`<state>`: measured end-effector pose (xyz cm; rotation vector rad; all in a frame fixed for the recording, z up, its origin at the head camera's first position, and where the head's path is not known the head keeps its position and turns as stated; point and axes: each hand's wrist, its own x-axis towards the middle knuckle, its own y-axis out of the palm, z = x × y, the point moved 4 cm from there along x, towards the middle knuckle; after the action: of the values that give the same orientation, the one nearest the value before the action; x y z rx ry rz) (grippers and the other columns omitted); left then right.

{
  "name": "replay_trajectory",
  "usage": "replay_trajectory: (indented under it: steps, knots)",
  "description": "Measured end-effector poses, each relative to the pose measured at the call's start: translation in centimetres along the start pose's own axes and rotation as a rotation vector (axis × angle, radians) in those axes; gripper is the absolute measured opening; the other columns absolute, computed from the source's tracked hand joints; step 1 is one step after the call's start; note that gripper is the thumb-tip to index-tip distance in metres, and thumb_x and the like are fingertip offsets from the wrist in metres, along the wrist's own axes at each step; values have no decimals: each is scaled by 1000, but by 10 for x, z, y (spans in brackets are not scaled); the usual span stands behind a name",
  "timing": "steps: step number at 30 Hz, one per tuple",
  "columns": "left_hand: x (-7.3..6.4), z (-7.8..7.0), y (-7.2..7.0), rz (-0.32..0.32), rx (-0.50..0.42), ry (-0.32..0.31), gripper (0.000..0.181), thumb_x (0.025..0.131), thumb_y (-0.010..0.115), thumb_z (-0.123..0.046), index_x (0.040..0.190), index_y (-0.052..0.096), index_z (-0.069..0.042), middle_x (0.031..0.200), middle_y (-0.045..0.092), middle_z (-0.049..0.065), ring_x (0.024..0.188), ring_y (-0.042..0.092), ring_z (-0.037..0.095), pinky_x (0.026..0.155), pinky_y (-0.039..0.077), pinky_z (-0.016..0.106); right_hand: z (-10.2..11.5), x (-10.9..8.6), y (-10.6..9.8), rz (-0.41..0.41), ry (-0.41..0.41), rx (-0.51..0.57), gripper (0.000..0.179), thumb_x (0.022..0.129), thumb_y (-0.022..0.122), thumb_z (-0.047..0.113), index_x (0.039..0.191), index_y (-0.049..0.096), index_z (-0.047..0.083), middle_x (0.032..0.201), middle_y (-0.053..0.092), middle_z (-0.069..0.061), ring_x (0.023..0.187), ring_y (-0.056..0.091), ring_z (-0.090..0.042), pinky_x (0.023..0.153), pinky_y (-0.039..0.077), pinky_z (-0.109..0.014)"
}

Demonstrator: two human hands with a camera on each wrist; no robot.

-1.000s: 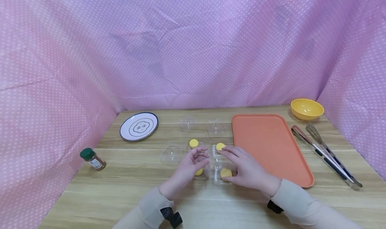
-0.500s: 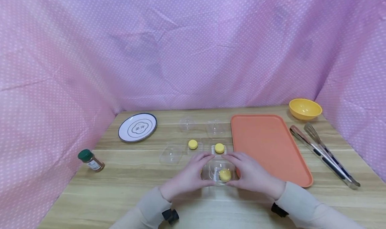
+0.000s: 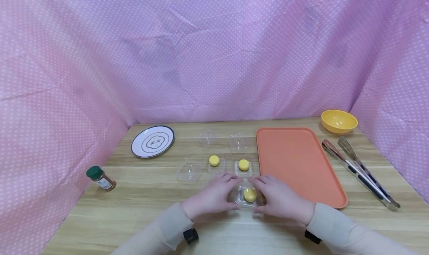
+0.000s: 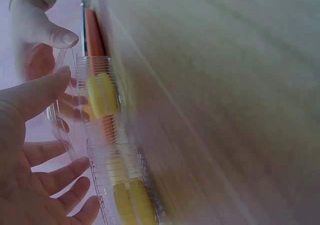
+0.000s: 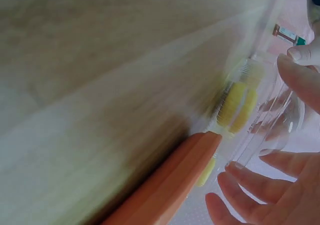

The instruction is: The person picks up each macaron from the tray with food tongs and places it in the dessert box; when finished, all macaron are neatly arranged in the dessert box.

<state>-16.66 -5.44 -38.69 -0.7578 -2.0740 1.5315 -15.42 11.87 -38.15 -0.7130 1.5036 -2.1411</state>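
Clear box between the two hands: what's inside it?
One yellow macaron lies in the clear box, seen through a clear lid between the left hand and right hand. The box floor under the macaron is covered and can't be seen.

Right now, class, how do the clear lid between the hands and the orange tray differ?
The clear lid is see-through; the orange tray is opaque. The clear lid is smaller than the orange tray. The left hand and right hand hold the clear lid; the orange tray lies on the table.
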Motion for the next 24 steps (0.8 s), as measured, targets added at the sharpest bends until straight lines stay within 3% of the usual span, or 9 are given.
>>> replay_trajectory:
  steps: [10, 24]
  knots:
    - [7, -3, 3, 79, 46, -2, 77, 76, 76, -43, 139, 45, -12, 135, 50, 3, 126, 44, 19, 105, 42, 36, 0, -1, 0, 12, -11, -34, 80, 66, 83, 39, 130, 53, 1, 114, 62, -9, 99, 56, -23, 82, 51, -44]
    - [9, 0, -3, 75, 42, -8, 76, 75, 78, -38, 138, 46, -10, 132, 52, 4, 122, 47, 18, 106, 40, 33, -3, 7, 4, 37, 25, -7, 79, 66, 84, 38, 129, 53, 2, 119, 61, -12, 104, 57, -28, 85, 51, -46]
